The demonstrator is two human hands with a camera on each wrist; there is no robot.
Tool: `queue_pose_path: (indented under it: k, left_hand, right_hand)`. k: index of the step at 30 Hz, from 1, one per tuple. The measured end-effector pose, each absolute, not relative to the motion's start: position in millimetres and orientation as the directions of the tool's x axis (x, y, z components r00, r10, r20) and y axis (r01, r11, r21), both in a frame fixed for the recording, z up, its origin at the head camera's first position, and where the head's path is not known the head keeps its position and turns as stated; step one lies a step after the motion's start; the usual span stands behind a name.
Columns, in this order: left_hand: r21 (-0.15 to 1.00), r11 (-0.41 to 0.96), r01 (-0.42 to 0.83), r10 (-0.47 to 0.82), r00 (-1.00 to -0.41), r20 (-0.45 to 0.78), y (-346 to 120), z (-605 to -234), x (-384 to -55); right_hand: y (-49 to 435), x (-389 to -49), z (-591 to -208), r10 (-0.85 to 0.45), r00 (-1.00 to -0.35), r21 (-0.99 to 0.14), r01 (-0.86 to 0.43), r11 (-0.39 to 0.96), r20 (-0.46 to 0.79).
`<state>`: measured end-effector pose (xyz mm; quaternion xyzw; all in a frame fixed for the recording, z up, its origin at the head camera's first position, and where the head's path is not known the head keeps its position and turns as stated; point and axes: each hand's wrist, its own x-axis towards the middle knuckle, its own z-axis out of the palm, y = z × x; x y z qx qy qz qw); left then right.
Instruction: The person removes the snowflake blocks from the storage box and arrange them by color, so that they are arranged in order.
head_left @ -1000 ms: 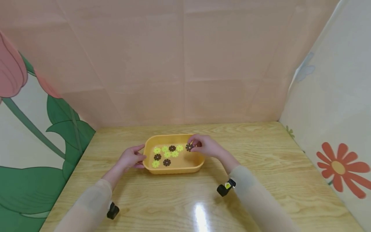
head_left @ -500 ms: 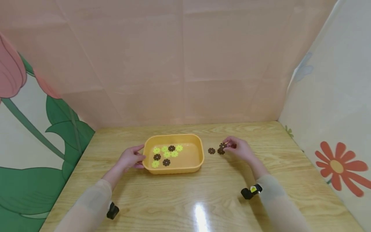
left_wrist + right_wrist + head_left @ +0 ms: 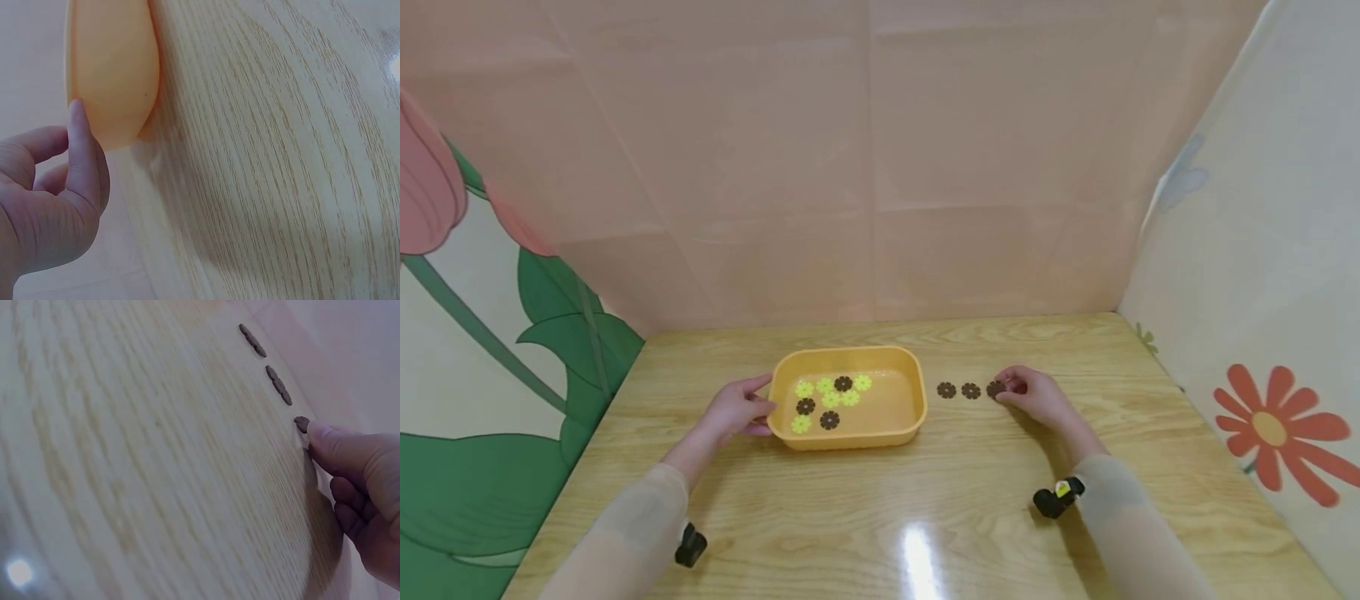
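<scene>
My left hand [image 3: 735, 409] holds the left end of an orange-yellow plastic tray [image 3: 850, 442], thumb at the rim, as the left wrist view also shows. Inside the tray lie several yellow flower-shaped pieces [image 3: 802, 424] and 3 brown ones, such as one brown flower-shaped piece [image 3: 830, 420]. To the right of the tray, 3 more brown pieces form a row on the table. Two of them, the left piece [image 3: 947, 390] and the middle piece [image 3: 971, 391], lie flat. The rightmost brown piece [image 3: 996, 389] is pinched between thumb and fingers of my right hand [image 3: 1036, 397], which partly covers it.
The wood-grain table [image 3: 820, 517] reaches a pinkish draped backdrop [image 3: 880, 208] behind the tray. Printed panels stand at both sides, one with an orange flower [image 3: 1273, 429] on the right. A black wrist camera [image 3: 1057, 497] sits below my right forearm.
My right hand has moved from inside the tray to the table on its right. Brown flower-shaped pieces now lie in a row there, the last still pinched. The left hand stays on the tray.
</scene>
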<state>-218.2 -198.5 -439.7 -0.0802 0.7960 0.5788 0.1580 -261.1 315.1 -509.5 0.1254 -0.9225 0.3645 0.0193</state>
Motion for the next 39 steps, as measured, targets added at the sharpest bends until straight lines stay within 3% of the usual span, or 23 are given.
queue_pose_path:
  k: [16, 25, 39]
  left_hand:
    - [0.887, 0.328, -0.325, 0.043, -0.933, -0.357, -199, -438, -218]
    - [0.882, 0.333, -0.334, 0.037, -0.930, -0.366, -198, -438, -219]
    - [0.882, 0.336, -0.330, 0.037, -0.931, -0.363, -198, -439, -219]
  right_hand:
    - [313, -265, -517, -0.257, -0.940, -0.593, -0.342, 0.729, 0.225]
    - [314, -264, -516, -0.259, -0.945, -0.587, -0.328, 0.741, 0.201]
    - [319, -257, -519, -0.146, -0.964, -0.709, -0.263, 0.654, 0.223]
